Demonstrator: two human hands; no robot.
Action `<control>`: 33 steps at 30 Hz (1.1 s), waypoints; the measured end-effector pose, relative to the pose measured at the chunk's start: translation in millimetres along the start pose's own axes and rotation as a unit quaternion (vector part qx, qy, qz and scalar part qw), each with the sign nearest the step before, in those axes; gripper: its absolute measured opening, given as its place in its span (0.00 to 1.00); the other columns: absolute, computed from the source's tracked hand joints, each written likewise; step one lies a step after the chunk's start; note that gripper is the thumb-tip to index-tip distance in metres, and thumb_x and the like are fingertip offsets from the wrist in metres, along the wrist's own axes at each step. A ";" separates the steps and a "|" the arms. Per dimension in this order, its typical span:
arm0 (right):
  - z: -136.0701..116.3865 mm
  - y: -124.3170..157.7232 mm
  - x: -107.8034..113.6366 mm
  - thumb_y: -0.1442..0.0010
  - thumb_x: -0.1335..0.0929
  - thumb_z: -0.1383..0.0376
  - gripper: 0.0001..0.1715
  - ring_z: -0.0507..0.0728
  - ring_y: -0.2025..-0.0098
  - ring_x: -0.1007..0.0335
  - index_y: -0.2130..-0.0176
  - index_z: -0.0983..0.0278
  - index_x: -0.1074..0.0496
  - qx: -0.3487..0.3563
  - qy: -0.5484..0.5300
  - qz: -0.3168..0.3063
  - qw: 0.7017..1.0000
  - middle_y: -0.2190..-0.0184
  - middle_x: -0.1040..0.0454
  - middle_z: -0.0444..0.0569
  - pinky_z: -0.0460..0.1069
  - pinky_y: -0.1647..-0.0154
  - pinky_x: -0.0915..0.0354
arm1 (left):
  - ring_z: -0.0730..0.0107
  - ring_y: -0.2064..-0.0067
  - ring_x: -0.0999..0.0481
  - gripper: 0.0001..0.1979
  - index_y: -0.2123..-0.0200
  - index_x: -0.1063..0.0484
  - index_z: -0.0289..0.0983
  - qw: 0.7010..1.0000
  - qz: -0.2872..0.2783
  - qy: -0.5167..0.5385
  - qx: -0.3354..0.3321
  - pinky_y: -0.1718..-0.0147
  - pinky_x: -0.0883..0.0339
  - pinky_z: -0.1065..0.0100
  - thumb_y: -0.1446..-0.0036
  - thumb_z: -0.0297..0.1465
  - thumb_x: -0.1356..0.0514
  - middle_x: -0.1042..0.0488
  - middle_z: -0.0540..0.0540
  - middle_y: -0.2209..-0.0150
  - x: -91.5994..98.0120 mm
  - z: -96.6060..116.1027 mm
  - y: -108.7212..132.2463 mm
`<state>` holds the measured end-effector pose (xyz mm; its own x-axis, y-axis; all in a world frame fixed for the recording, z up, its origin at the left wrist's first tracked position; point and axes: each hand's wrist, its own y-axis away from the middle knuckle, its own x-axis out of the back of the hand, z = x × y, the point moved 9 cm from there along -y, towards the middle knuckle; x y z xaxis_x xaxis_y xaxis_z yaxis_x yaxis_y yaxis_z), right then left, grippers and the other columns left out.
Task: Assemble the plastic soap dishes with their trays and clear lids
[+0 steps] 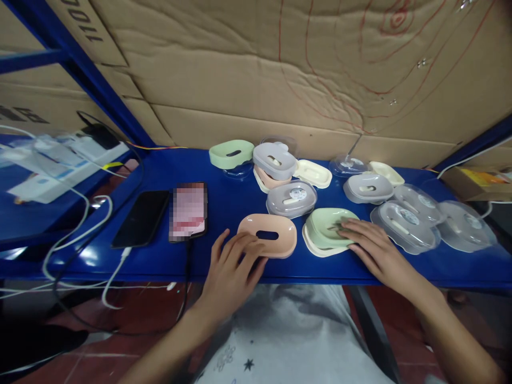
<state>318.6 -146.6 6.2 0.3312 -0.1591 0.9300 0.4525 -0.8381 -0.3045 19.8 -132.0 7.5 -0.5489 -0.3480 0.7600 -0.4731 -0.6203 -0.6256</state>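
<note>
My left hand [234, 262] grips the near left edge of a peach oval soap dish [286, 245] with a long slot in its middle. Its little finger sticks out to the side. My right hand [378, 249] has its fingertips inside a green soap dish [316, 226] and its thumb by the right rim. Under the green dish lies a cream tray [320, 249]. Just behind the two dishes sits a grey soap dish under a clear cover [291, 200].
Several more dishes stand behind, among them a green one [232, 154] and a grey one [368, 188]. Clear-covered dishes [408, 226] crowd the right side. Two phones [141, 218] with cables lie left. A cardboard wall [240, 69] rises behind the blue table [224, 200].
</note>
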 end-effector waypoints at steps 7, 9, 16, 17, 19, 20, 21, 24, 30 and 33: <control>-28.2 -6.0 -10.9 0.27 0.30 0.61 0.25 0.62 0.29 0.33 0.34 0.55 0.30 0.061 0.029 -0.011 0.998 0.34 0.26 0.51 0.64 0.28 0.38 | 0.53 0.37 0.24 0.15 0.45 0.24 0.36 0.990 -0.009 0.001 -0.143 0.25 0.55 0.39 0.33 0.23 0.37 0.20 0.38 0.41 -5.4 48.5 0.3; -36.9 -6.3 -11.3 0.27 0.31 0.63 0.22 0.62 0.30 0.31 0.35 0.56 0.29 0.072 0.041 -0.003 0.997 0.36 0.24 0.51 0.63 0.29 0.37 | 0.53 0.34 0.26 0.18 0.41 0.25 0.35 0.985 -0.021 -0.014 -0.170 0.24 0.58 0.39 0.32 0.24 0.37 0.23 0.37 0.37 -10.0 59.4 -4.4; -66.5 -12.9 -9.9 0.26 0.32 0.66 0.25 0.60 0.34 0.27 0.33 0.59 0.31 0.114 0.070 0.002 0.991 0.39 0.21 0.52 0.67 0.24 0.44 | 0.55 0.34 0.28 0.15 0.42 0.25 0.35 0.982 -0.046 -0.027 -0.183 0.23 0.57 0.42 0.27 0.32 0.39 0.22 0.40 0.40 -34.4 75.5 -20.4; -69.1 -13.7 -9.7 0.26 0.32 0.66 0.26 0.60 0.34 0.26 0.31 0.59 0.32 0.119 0.064 0.004 0.991 0.39 0.21 0.52 0.67 0.24 0.44 | 0.57 0.35 0.27 0.13 0.44 0.24 0.36 0.982 -0.049 -0.020 -0.179 0.24 0.53 0.44 0.27 0.32 0.40 0.21 0.41 0.42 -37.0 75.2 -21.1; -73.4 -14.1 -9.7 0.26 0.32 0.67 0.29 0.59 0.36 0.25 0.29 0.58 0.34 0.125 0.038 0.010 0.991 0.39 0.21 0.52 0.65 0.26 0.38 | 0.58 0.36 0.27 0.10 0.46 0.23 0.37 0.983 -0.059 -0.005 -0.175 0.26 0.46 0.48 0.27 0.31 0.41 0.20 0.42 0.44 -40.7 73.7 -21.7; -74.8 -13.7 -9.7 0.26 0.32 0.67 0.30 0.59 0.36 0.24 0.29 0.58 0.34 0.123 0.022 0.012 0.992 0.40 0.21 0.51 0.63 0.28 0.34 | 0.58 0.36 0.27 0.10 0.47 0.23 0.37 0.983 -0.065 0.001 -0.173 0.28 0.43 0.49 0.27 0.30 0.41 0.20 0.43 0.43 -41.9 72.6 -21.8; -75.4 -13.1 -9.8 0.27 0.31 0.67 0.30 0.58 0.36 0.24 0.29 0.57 0.34 0.119 0.006 0.012 0.993 0.40 0.20 0.50 0.61 0.30 0.31 | 0.58 0.36 0.27 0.10 0.47 0.23 0.37 0.983 -0.069 0.007 -0.172 0.29 0.41 0.50 0.27 0.29 0.41 0.21 0.43 0.43 -42.7 71.5 -22.0; -68.5 -13.6 -10.0 0.27 0.31 0.64 0.31 0.59 0.34 0.27 0.29 0.55 0.34 0.107 -0.037 -0.027 0.993 0.37 0.23 0.49 0.59 0.32 0.29 | 0.58 0.36 0.27 0.10 0.48 0.24 0.37 0.984 -0.070 0.018 -0.164 0.29 0.40 0.51 0.27 0.29 0.42 0.21 0.43 0.43 -42.6 67.2 -23.7; 63.7 -70.0 45.0 0.25 0.34 0.64 0.22 0.61 0.31 0.30 0.35 0.62 0.26 -0.065 0.012 0.018 0.998 0.34 0.26 0.56 0.59 0.27 0.38 | 0.57 0.35 0.27 0.11 0.46 0.23 0.36 0.984 -0.065 0.007 -0.166 0.24 0.51 0.44 0.26 0.33 0.41 0.21 0.42 0.42 -44.9 64.9 -21.3; 150.4 -108.7 65.6 0.29 0.30 0.65 0.25 0.63 0.32 0.30 0.37 0.73 0.25 -0.175 0.054 0.015 0.983 0.35 0.26 0.64 0.54 0.30 0.38 | 0.55 0.33 0.29 0.11 0.46 0.23 0.36 0.985 -0.039 -0.004 -0.166 0.23 0.59 0.40 0.28 0.31 0.39 0.21 0.42 0.40 -40.5 63.1 -16.0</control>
<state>415.8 12.5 69.4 0.2415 -0.2244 0.9441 0.1251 -0.9576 -0.2596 93.2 -152.3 -2.2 -0.4967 -0.3151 0.8087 -0.7142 -0.3811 -0.5871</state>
